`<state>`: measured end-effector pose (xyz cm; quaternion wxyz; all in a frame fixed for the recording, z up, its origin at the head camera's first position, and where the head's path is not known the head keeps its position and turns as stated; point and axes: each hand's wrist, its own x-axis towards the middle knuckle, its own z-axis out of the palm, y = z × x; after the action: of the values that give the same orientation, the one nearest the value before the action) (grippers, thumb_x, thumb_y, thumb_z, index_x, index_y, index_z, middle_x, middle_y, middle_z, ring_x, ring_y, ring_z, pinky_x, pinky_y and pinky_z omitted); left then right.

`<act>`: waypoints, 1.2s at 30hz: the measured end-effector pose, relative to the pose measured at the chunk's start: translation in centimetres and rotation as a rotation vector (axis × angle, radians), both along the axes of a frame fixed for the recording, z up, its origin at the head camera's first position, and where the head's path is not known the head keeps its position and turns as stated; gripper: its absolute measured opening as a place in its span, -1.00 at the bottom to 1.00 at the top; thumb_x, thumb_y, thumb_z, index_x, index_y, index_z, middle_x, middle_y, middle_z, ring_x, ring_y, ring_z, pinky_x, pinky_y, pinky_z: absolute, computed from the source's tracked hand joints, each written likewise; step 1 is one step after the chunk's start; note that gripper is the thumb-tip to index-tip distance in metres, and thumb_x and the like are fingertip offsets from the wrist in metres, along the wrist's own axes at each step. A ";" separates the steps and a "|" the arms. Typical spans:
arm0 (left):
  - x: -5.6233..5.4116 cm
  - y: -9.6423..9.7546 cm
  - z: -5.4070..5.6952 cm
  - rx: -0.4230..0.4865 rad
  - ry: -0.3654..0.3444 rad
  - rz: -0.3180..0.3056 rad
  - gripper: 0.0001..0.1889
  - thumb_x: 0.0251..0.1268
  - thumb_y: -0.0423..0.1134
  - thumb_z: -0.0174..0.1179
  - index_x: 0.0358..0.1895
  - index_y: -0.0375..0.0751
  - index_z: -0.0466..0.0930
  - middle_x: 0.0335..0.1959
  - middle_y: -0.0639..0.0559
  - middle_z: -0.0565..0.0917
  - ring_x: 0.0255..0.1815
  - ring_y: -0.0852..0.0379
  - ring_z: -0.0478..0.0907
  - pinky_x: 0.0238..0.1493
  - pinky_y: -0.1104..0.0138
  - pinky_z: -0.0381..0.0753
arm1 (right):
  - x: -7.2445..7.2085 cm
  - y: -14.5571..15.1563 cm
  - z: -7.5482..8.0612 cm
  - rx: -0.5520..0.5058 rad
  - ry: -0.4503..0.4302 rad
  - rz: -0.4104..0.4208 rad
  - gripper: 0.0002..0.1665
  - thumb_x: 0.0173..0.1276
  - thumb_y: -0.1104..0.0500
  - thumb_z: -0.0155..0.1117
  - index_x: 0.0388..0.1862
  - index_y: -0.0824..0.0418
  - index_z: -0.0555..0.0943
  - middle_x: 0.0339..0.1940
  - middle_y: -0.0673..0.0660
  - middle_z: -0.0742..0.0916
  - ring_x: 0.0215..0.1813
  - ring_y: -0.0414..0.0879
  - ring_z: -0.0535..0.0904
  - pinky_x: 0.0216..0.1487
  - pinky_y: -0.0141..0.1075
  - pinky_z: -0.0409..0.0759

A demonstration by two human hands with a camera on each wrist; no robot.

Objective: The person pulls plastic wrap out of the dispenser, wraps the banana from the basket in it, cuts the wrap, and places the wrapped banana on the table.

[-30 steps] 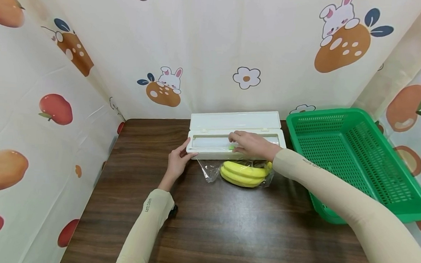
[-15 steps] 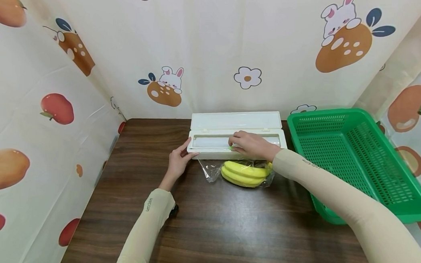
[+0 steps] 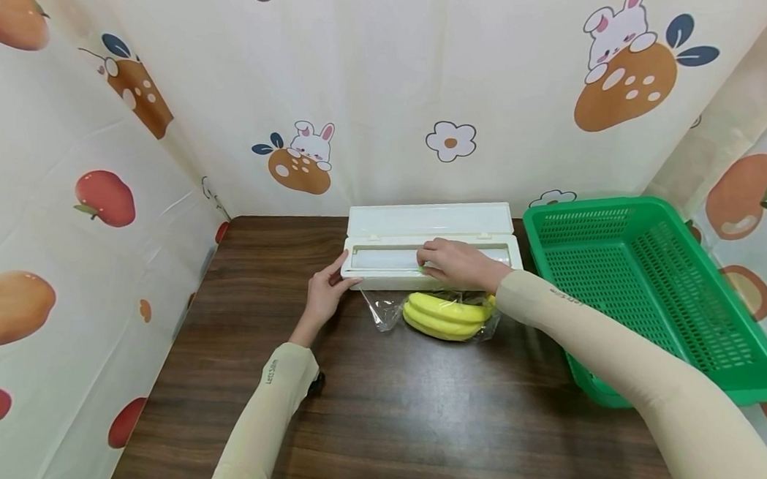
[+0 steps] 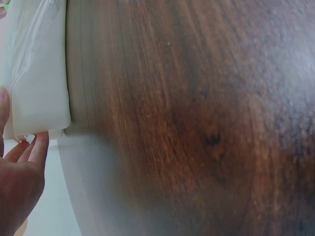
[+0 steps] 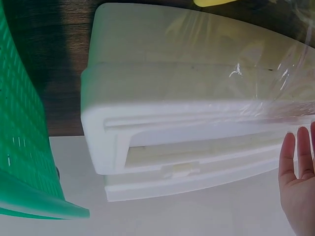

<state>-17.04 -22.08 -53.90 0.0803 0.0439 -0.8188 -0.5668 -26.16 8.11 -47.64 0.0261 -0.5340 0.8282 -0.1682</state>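
A white cling film dispenser (image 3: 387, 283) lies at the back of the table, its hinged lid (image 3: 431, 220) raised and the roll (image 3: 382, 258) showing inside. My left hand (image 3: 323, 294) holds its left end, thumb and fingers around the corner; the left wrist view shows fingertips (image 4: 40, 145) against the end wall. Along the front rail, my right hand (image 3: 456, 262) pinches a small green slider (image 3: 421, 270), mostly hidden by the fingers. Clear film (image 3: 384, 316) hangs over the dispenser's front edge. Just before it lies a bunch of bananas (image 3: 446, 317) with film around it.
A green plastic basket (image 3: 746, 291) stands to the right, near the dispenser's right end. Behind the wooden table (image 3: 412, 417) hangs a printed curtain (image 3: 393, 86); another covers the left side.
Less of the green slider shows now, as my right fingers have drawn in around it. My left hand, the dispenser and the bananas have stayed in place.
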 end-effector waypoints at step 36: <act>-0.1 0.2 0.2 0.010 0.006 -0.004 -0.30 0.25 -0.40 0.50 0.48 -0.23 0.49 0.37 -0.31 0.56 0.29 -0.16 0.63 -0.16 0.67 0.54 | 0.0 1.6 0.2 0.017 -0.010 -0.035 -0.96 0.54 0.26 0.34 -0.17 0.18 0.64 -0.18 0.10 0.71 -0.12 0.02 0.65 -0.03 -0.05 0.67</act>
<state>-17.12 -21.92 -53.70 0.0815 0.0408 -0.8158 -0.5711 -26.13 9.71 -47.42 0.0316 -0.5184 0.8386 -0.1642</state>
